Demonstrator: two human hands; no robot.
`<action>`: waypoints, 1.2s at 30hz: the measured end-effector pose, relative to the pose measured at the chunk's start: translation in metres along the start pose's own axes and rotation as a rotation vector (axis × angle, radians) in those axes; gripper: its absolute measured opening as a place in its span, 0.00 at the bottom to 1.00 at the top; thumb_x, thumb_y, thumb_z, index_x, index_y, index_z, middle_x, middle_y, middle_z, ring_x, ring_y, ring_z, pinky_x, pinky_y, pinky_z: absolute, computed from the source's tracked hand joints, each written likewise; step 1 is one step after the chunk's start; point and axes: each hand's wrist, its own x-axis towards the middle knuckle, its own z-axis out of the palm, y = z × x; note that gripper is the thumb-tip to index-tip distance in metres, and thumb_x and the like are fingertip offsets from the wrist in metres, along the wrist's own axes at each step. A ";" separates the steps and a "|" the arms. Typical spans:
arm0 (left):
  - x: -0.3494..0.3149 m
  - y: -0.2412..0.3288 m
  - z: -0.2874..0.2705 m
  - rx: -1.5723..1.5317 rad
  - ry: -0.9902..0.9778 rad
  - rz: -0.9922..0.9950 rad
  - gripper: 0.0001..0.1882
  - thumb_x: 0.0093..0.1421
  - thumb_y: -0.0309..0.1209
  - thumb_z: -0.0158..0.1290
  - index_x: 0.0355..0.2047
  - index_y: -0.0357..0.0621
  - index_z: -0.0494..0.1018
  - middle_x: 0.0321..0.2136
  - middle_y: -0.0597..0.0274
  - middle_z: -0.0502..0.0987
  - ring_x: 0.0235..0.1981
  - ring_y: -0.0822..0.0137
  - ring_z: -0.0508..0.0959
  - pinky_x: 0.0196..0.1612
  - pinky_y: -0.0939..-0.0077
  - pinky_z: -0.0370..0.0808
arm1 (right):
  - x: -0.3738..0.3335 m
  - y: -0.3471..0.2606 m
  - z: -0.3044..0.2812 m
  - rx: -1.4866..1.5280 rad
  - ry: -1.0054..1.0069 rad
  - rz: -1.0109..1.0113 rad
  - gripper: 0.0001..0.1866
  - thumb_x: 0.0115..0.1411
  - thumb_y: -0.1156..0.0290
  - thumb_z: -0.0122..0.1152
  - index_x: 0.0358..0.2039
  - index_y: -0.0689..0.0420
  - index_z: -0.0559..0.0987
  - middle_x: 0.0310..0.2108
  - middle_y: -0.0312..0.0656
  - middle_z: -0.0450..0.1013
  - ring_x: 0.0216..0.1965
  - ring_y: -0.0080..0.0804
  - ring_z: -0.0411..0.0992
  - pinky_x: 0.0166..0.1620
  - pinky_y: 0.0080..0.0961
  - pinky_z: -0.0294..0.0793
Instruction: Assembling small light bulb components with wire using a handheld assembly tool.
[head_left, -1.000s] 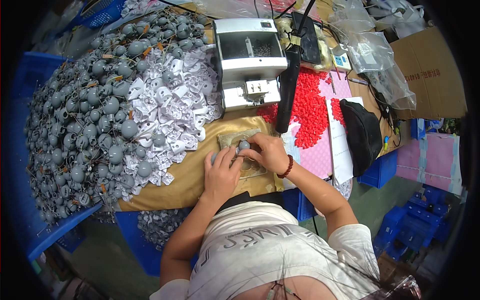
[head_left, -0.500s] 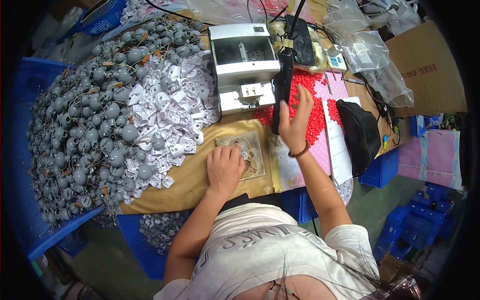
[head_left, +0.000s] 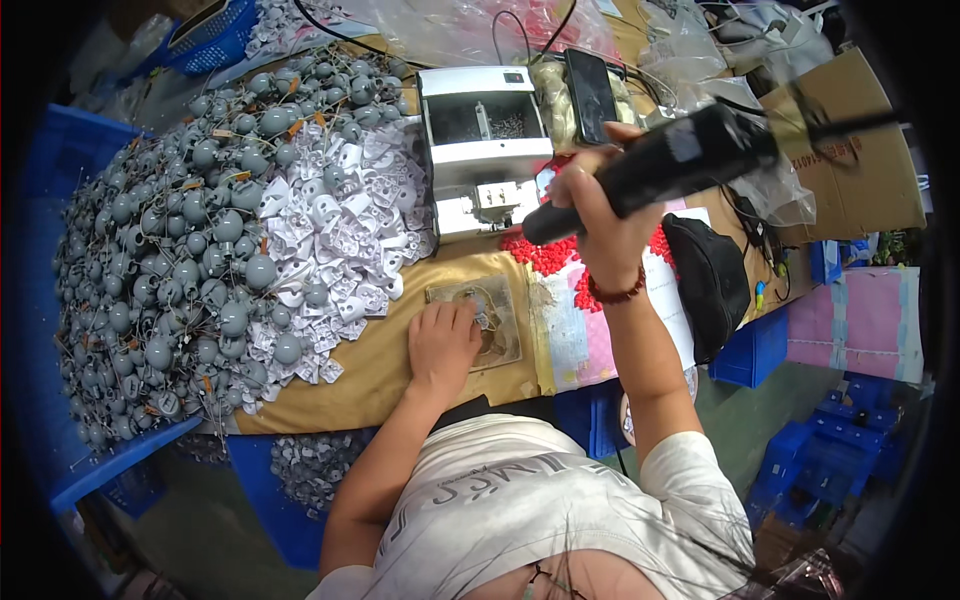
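My right hand (head_left: 615, 225) is wrapped around a black electric screwdriver (head_left: 660, 165), held tilted with its cable end up to the right. Its nose points down-left, close to the front of a white screw feeder (head_left: 485, 150) with small screws in its tray. The bit tip is hard to make out against the feeder's outlet. On a square, pale work fixture (head_left: 500, 340), my left hand (head_left: 445, 340) rests with fingers bent and closed over its upper left part. A small part under the fingertips is mostly hidden.
Grey domed parts with wires (head_left: 185, 250) and white plastic pieces (head_left: 335, 230) are heaped to the left. Small red pieces (head_left: 550, 257) lie right of the feeder. Beyond are a phone (head_left: 590, 95), a black pouch (head_left: 707, 285) and a cardboard box (head_left: 850, 150).
My right hand has closed around the black screwdriver and swung it from upright beside the feeder to a tilt, nose toward the feeder's front. My left hand stays on the fixture.
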 end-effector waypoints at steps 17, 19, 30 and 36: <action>-0.001 -0.001 0.005 0.013 0.016 -0.011 0.18 0.51 0.31 0.61 0.43 0.48 0.75 0.35 0.64 0.76 0.43 0.59 0.75 0.46 0.60 0.70 | -0.024 0.018 0.022 -0.101 -0.159 0.341 0.34 0.56 0.86 0.61 0.62 0.65 0.61 0.27 0.41 0.75 0.26 0.28 0.76 0.33 0.25 0.76; -0.002 0.000 0.005 0.023 0.006 -0.018 0.18 0.51 0.31 0.61 0.44 0.49 0.75 0.36 0.64 0.76 0.43 0.60 0.75 0.47 0.60 0.70 | -0.047 0.006 0.020 -0.062 -0.187 0.369 0.35 0.55 0.86 0.61 0.62 0.66 0.59 0.26 0.42 0.75 0.27 0.29 0.76 0.34 0.27 0.77; -0.002 -0.002 0.009 0.051 0.010 -0.030 0.19 0.51 0.32 0.61 0.44 0.51 0.75 0.35 0.65 0.74 0.43 0.61 0.75 0.49 0.60 0.70 | -0.089 0.020 0.017 -0.037 -0.309 0.192 0.37 0.55 0.87 0.61 0.63 0.64 0.57 0.26 0.42 0.74 0.26 0.25 0.74 0.32 0.22 0.75; -0.002 -0.004 0.008 0.020 0.058 0.006 0.19 0.51 0.31 0.61 0.45 0.50 0.74 0.36 0.64 0.74 0.43 0.61 0.75 0.48 0.60 0.70 | -0.098 0.022 0.007 -0.026 -0.434 0.149 0.39 0.55 0.88 0.61 0.64 0.61 0.55 0.26 0.41 0.73 0.27 0.29 0.74 0.34 0.26 0.76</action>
